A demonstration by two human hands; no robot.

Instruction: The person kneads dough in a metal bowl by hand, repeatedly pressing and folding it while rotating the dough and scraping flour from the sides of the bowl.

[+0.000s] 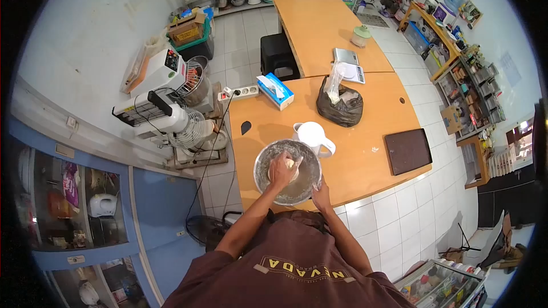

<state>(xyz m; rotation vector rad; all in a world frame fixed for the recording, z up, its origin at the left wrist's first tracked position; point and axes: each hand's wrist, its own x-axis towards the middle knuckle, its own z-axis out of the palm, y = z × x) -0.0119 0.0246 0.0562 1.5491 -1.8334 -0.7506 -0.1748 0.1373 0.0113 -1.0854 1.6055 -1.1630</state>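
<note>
A flour-dusted metal bowl (268, 158) sits at the near edge of the wooden table (371, 120). My left hand (281, 171) is inside the bowl, fingers closed on a pale lump of dough (290, 163). My right hand (321, 194) grips the bowl's rim on its near right side. A white plastic jug (313, 135) stands just behind the bowl, touching it or nearly so.
A black bag with a clear plastic bag (340, 104) in it, a blue tissue box (275, 91), a digital scale (349, 65) and a dark board (407, 150) lie on the table. A black stool (278, 55) and a white mixer (171, 100) stand to the left.
</note>
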